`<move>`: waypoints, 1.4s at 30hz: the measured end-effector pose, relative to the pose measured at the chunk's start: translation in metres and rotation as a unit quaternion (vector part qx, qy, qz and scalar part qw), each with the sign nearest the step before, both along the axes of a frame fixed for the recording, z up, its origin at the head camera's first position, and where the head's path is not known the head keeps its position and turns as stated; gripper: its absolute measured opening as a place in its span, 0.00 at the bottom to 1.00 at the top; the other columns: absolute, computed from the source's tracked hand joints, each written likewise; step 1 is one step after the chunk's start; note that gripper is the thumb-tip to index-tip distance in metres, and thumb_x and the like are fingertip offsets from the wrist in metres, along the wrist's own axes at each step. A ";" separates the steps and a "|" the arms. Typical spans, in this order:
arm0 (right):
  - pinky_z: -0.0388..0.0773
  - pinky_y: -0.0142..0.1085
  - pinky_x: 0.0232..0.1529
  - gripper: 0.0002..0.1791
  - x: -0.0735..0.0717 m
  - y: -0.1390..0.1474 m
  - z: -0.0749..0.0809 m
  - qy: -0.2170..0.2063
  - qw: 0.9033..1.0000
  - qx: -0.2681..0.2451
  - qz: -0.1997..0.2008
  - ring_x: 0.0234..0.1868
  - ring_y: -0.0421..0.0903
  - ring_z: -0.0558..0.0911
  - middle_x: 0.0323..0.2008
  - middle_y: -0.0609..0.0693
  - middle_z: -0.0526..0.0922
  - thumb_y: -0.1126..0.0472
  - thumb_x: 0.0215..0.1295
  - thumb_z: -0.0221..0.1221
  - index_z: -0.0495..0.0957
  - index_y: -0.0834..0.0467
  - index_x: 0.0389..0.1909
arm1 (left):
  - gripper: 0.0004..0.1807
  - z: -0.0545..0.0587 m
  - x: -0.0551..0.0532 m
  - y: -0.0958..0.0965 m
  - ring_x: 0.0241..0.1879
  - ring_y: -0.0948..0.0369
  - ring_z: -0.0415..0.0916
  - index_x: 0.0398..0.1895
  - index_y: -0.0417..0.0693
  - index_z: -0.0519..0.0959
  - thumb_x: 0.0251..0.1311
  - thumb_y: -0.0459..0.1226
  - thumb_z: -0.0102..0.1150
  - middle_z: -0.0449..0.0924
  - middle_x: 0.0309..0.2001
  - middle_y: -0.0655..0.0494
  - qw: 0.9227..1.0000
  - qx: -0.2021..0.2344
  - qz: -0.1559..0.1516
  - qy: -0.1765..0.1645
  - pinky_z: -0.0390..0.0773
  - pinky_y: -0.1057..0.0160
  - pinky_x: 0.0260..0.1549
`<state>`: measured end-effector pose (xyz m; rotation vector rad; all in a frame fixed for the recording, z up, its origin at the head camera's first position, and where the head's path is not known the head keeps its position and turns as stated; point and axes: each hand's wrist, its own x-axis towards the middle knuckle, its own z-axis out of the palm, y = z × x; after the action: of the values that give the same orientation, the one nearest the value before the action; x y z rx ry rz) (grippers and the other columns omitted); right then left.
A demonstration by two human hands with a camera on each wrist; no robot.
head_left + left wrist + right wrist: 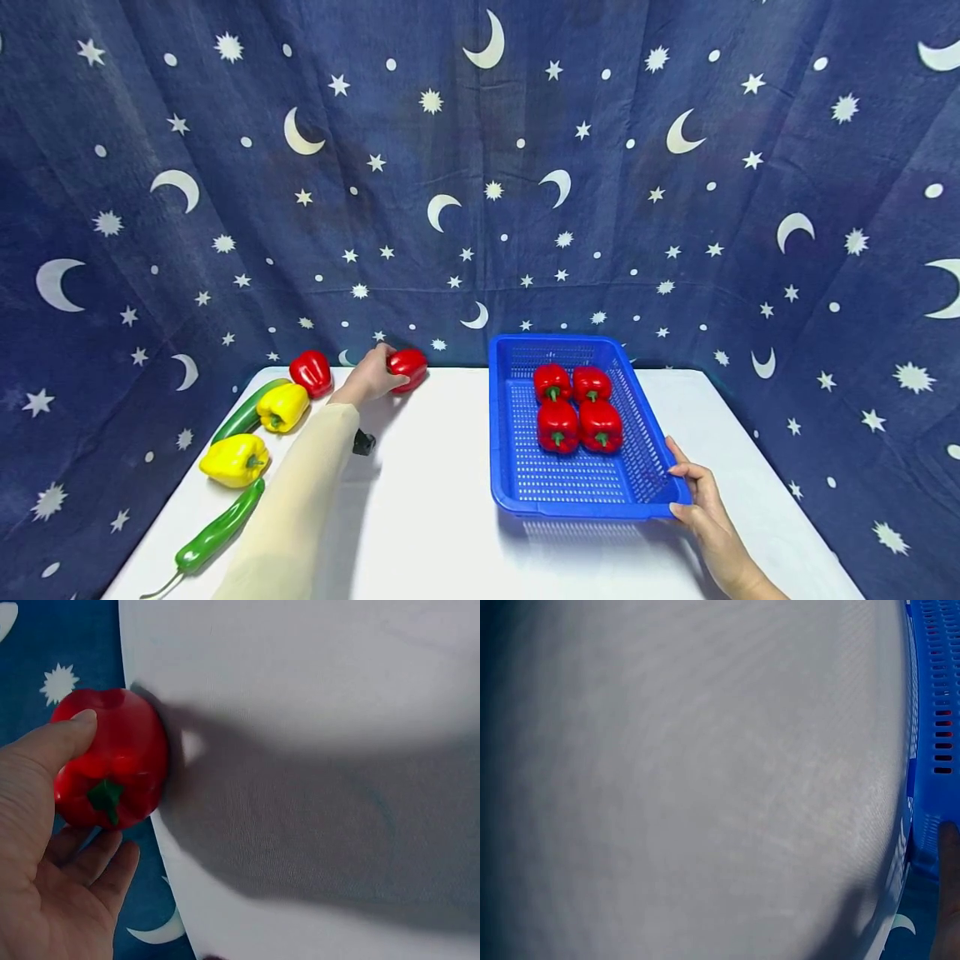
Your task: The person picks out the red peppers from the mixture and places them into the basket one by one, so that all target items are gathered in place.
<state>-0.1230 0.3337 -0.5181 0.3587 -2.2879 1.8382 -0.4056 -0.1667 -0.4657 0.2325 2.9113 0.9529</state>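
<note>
At the far edge of the table, my left hand (pixel 370 377) grips a red bell pepper (pixel 408 369). The left wrist view shows the thumb over the side of this pepper (pixel 120 754), its green stem facing the camera, the fingers beneath. My right hand (pixel 708 517) holds the near right corner of a blue perforated plastic basket (pixel 555 507), thumb and fingers about the rim. Several red bell peppers (pixel 557 427) sit grouped inside the basket. In the right wrist view only one finger (pixel 949 877) shows, against the basket wall (pixel 934 799).
Along the table's left side lie another red bell pepper (pixel 311 372), two yellow bell peppers (pixel 234 460), a long green pepper (pixel 219 527) and a green cucumber-like vegetable (pixel 246 412). A small dark object (pixel 363 442) shows beside the left forearm. A starry blue curtain (pixel 480 167) hangs behind the white table (pixel 427 500).
</note>
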 end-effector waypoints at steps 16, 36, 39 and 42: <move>0.63 0.19 0.60 0.21 0.001 -0.001 0.001 -0.001 1.000 0.003 -0.002 0.74 0.24 0.51 0.83 0.47 0.40 0.74 0.69 0.41 0.51 0.67 0.61 | 0.39 -0.001 0.030 0.020 0.57 0.42 0.75 0.65 0.34 0.65 0.59 0.46 0.72 0.72 0.57 0.36 1.000 -0.029 -0.005 0.005 0.74 0.44 0.59; 0.62 0.18 0.61 0.20 0.000 0.000 0.002 0.008 1.000 -0.003 0.011 0.75 0.24 0.50 0.83 0.49 0.40 0.75 0.69 0.41 0.51 0.68 0.60 | 0.48 0.009 0.066 0.035 0.49 0.47 0.77 0.76 0.42 0.65 0.60 0.61 0.62 0.71 0.55 0.38 0.992 -0.125 -0.030 -0.006 0.78 0.46 0.49; 0.62 0.18 0.61 0.20 0.001 0.000 0.002 0.001 1.000 0.005 0.003 0.75 0.25 0.49 0.83 0.47 0.40 0.74 0.70 0.41 0.52 0.66 0.61 | 0.50 0.010 0.066 0.032 0.54 0.43 0.75 0.78 0.41 0.61 0.64 0.66 0.54 0.67 0.60 0.35 0.993 -0.110 -0.026 -0.031 0.75 0.43 0.55; 0.62 0.18 0.60 0.20 0.001 0.000 0.002 -0.003 1.000 0.013 -0.003 0.75 0.25 0.48 0.83 0.47 0.40 0.73 0.70 0.41 0.52 0.66 0.61 | 0.47 0.011 0.062 0.027 0.64 0.38 0.68 0.80 0.40 0.56 0.71 0.64 0.43 0.61 0.67 0.30 0.995 -0.078 -0.033 -0.052 0.69 0.39 0.63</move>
<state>-0.1221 0.3340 -0.5165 0.3505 -2.3147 1.8108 -0.3439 -0.1400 -0.4550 0.2594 2.8438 0.7027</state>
